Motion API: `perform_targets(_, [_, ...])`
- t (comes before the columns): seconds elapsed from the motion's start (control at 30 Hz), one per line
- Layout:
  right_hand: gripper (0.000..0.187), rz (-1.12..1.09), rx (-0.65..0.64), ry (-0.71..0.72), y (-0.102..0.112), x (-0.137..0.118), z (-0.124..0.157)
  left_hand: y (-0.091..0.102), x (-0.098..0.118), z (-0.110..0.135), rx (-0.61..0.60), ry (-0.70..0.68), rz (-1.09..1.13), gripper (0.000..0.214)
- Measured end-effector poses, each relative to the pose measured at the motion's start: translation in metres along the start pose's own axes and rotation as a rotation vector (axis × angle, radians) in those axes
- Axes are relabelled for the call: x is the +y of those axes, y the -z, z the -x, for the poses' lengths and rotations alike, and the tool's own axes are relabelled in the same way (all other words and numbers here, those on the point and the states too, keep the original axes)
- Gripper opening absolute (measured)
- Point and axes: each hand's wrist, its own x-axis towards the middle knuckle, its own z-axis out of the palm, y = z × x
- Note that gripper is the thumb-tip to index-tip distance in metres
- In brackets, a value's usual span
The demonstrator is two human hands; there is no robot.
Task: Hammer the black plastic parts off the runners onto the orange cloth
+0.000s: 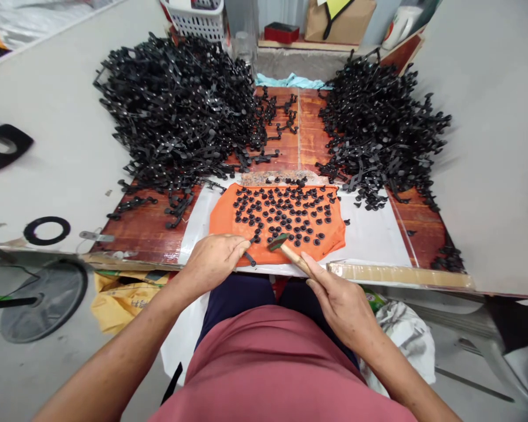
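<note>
My right hand (pixel 334 290) is closed around the wooden handle of a small hammer (pixel 295 258), whose dark green head is just above the orange cloth (pixel 222 220). Between thumb and fingers, my left hand (pixel 217 258) pinches a black plastic strap piece (pixel 249 258) at the cloth's front left. Many small round black caps (pixel 284 218) with pointed tops stand in loose rows on the cloth. White sheeting (pixel 374 234) lies under the cloth. Part of the strap piece is hidden by my fingers.
A large heap of black strap pieces (pixel 180 111) rises at the left, and a smaller black heap (pixel 374 129) at the right. Behind are a white basket (pixel 198 23), a red box (pixel 281 33) and a cardboard box (pixel 338 23). Brown tape (pixel 400 275) covers the front edge.
</note>
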Motion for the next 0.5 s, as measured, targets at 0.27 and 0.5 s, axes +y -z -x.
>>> perform_targets(0.27, [0.056,0.196,0.054,0.122,0.011,-0.021,-0.031,0.002,0.001,-0.001,-0.003,0.000,-0.026,0.051])
perform_targets(0.5, [0.062,0.281,0.067,0.124,0.010,-0.024,-0.030,0.003,-0.003,-0.002,-0.017,-0.011,0.009,0.051])
